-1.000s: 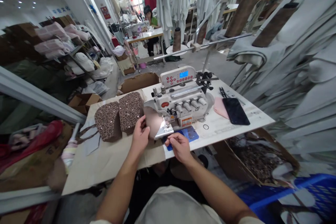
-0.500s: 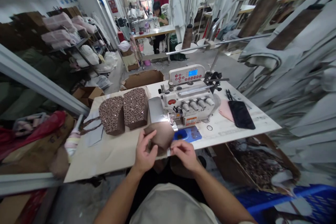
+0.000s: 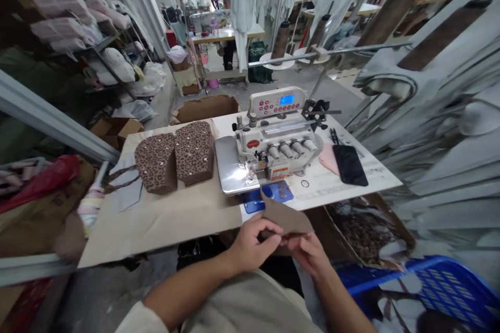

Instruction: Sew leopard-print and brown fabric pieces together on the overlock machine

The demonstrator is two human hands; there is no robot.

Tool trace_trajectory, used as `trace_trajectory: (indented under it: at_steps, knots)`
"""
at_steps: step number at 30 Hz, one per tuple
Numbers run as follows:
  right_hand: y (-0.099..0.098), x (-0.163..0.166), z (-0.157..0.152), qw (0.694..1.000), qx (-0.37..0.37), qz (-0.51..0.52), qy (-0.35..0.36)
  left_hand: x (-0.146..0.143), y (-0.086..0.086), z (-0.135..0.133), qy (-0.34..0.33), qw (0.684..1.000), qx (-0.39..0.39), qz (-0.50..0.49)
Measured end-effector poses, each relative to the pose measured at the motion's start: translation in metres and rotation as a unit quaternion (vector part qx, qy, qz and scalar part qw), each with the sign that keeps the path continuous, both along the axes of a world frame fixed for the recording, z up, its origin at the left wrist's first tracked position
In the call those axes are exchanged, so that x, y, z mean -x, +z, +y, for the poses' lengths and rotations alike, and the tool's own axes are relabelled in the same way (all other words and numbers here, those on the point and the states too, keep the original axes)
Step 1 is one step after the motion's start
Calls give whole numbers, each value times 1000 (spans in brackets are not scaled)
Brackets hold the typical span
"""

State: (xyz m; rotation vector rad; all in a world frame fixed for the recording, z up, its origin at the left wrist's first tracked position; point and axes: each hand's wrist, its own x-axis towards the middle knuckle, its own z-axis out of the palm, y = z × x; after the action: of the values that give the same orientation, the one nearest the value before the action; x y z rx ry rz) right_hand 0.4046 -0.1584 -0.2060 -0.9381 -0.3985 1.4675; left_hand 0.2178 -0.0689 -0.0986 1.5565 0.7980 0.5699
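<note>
Both of my hands hold a brown fabric piece (image 3: 284,217) just off the table's front edge, below the overlock sewing machine (image 3: 269,148). My left hand (image 3: 250,244) pinches its lower left edge with closed fingers. My right hand (image 3: 308,253) grips it from underneath on the right. The fabric's pointed top rises toward a blue mat (image 3: 269,195) in front of the machine. Two stacks of leopard-print fabric pieces (image 3: 175,158) stand on the table (image 3: 172,218) to the left of the machine.
A black phone (image 3: 350,165) and a pink piece lie right of the machine. A cardboard box of scraps (image 3: 367,229) and a blue plastic crate (image 3: 422,286) sit at lower right. Hanging grey garments fill the right side. Shelves and boxes line the left.
My hands pulled the brown fabric piece off the machine's bed, toward me and to the right, down past the table edge. The view also shifted slightly downward.
</note>
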Motion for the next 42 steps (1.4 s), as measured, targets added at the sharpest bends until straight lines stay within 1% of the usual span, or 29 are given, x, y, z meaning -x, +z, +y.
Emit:
trace_trajectory:
  at_steps: [1, 2, 3, 4, 5, 7, 9, 10, 13, 16, 18, 20, 22, 26, 27, 28, 29, 30, 32, 33, 34, 35, 36, 37, 38, 39, 40, 41, 42]
  knots:
    - [-9, -6, -11, 999, 29, 15, -26, 7, -11, -7, -14, 996, 87, 18]
    - [-17, -10, -23, 996, 66, 26, -46, 15, -22, -13, -38, 983, 173, 47]
    - [-24, -13, -33, 992, 106, 33, -53, 22, -33, -20, -67, 965, 237, 85]
    - [-29, -15, -43, 988, 144, 34, -48, 28, -42, -25, -91, 952, 264, 126]
    - [-33, -16, -51, 984, 174, 32, -36, 34, -50, -30, -108, 949, 249, 163]
    - [-35, -20, -60, 979, 204, 18, -20, 41, -60, -33, -115, 962, 142, 205]
    - [-35, -27, -62, 978, 205, -4, -43, 43, -66, -29, -100, 972, 43, 206]
    - [-37, -30, -60, 977, 203, -18, -62, 41, -70, -25, -92, 975, 19, 203]
    - [-50, -37, -52, 967, 223, -77, -98, 33, -88, -10, -64, 971, 7, 232]
    - [-71, -33, -44, 950, 272, -123, -87, 26, -112, 2, -36, 956, 21, 289]
    - [-85, -27, -43, 943, 292, -144, -74, 25, -123, 3, -31, 952, 28, 305]
    - [-94, -21, -46, 936, 302, -171, -63, 27, -129, 2, -37, 950, 28, 310]
    - [-99, -19, -50, 927, 308, -207, -59, 30, -131, 0, -51, 947, 24, 318]
    - [-94, -16, -50, 899, 305, -308, -67, 35, -131, -1, -97, 928, 24, 359]
    - [-91, -14, -46, 890, 279, -355, -65, 36, -129, -1, -112, 923, 25, 368]
    - [-88, -11, -41, 876, 235, -418, -54, 38, -126, -1, -127, 918, 25, 376]
    - [-85, -7, -35, 852, 174, -493, -34, 41, -120, 0, -139, 914, 24, 380]
    - [-83, -2, -28, 816, 103, -569, -12, 44, -113, 0, -147, 912, 21, 382]
    - [-83, 11, -15, 723, -16, -689, 32, 54, -91, 2, -176, 912, 12, 371]
    - [-86, 18, -9, 687, -43, -724, 47, 60, -77, 5, -205, 913, 13, 352]
    - [-91, 24, -4, 659, -50, -748, 61, 68, -62, 9, -238, 916, 22, 323]
    - [-97, 30, -1, 638, -42, -765, 78, 77, -45, 14, -268, 920, 35, 286]
    - [-104, 34, 1, 624, -29, -775, 96, 87, -28, 22, -280, 927, 43, 247]
    - [-111, 37, 3, 616, -15, -780, 109, 100, -10, 31, -263, 940, 38, 214]
    - [-117, 39, 3, 614, -10, -781, 112, 114, 7, 43, -215, 956, 10, 197]
    - [-122, 39, 3, 617, -11, -780, 101, 129, 22, 56, -129, 970, -52, 201]
    - [-124, 39, 3, 626, -18, -775, 86, 145, 35, 71, -19, 965, -136, 223]
    - [-124, 38, 2, 640, -31, -765, 65, 162, 45, 86, 79, 938, -219, 258]
    - [-122, 37, 2, 657, -49, -751, 44, 177, 53, 102, 154, 897, -284, 302]
